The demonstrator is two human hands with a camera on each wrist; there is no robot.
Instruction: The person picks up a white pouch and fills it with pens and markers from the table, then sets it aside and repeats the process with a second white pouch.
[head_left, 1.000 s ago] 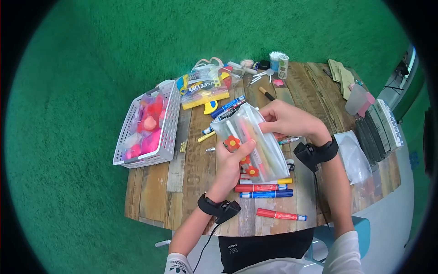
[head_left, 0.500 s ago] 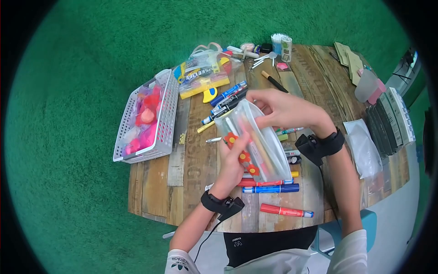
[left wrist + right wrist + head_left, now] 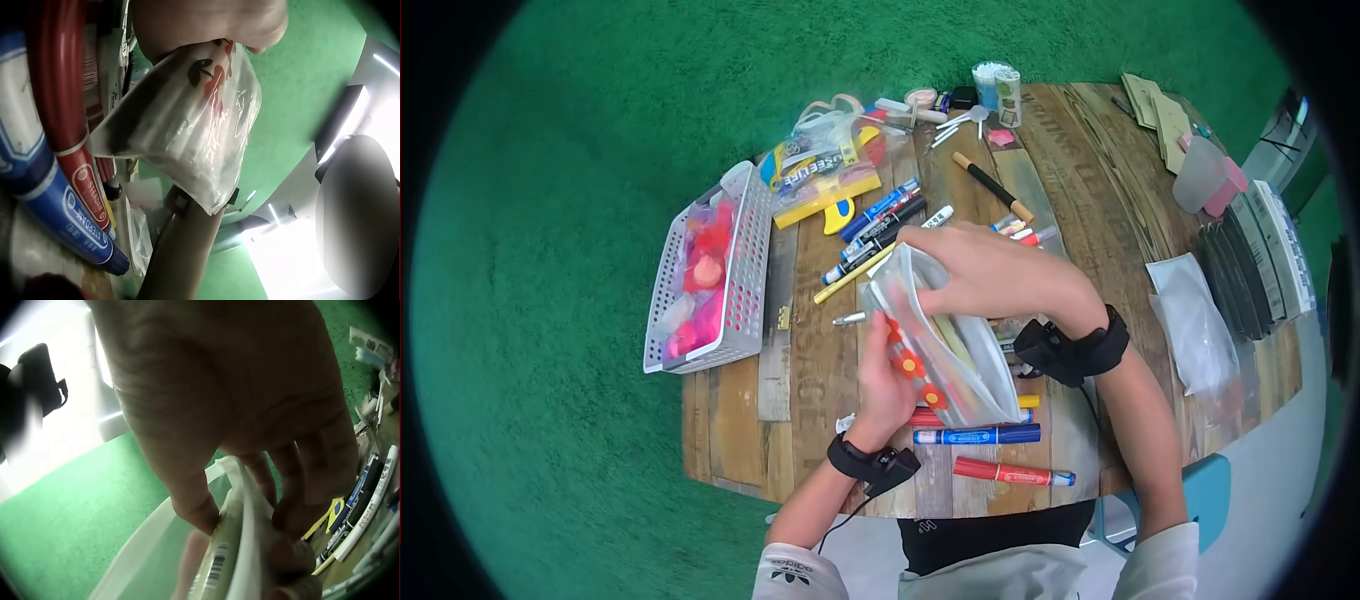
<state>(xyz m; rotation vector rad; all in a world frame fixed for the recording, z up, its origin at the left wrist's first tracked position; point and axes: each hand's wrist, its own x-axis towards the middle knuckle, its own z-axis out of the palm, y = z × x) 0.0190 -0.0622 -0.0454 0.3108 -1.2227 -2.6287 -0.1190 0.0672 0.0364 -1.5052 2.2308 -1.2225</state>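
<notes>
A clear pouch with red flowers point(image 3: 952, 372) is held above the table, its mouth parted. My left hand point(image 3: 885, 395) grips its flowered side; in the left wrist view the hand point(image 3: 212, 25) curls over one end of the pouch point(image 3: 200, 137). At the mouth, my right hand point(image 3: 990, 272) has its thumb inside and its fingers outside, pinching the wall. The right wrist view shows that hand point(image 3: 231, 394) with the thumb against a pale pen with a barcode point(image 3: 219, 562) inside the pouch. The pouch partly hides the markers below.
Blue point(image 3: 977, 435) and red point(image 3: 1013, 472) markers lie near the front edge, more pens point(image 3: 880, 240) beyond the pouch. A white basket point(image 3: 750, 270) stands at left, a zip bag point(image 3: 825, 180) behind. At right are a white packet point(image 3: 1195, 325) and dark folders point(image 3: 1235, 280).
The pouch has turned and tilted, so its flowered side shows more narrowly and its mouth gapes wider. My right hand has moved over the mouth, its thumb further in. My left hand keeps its grip.
</notes>
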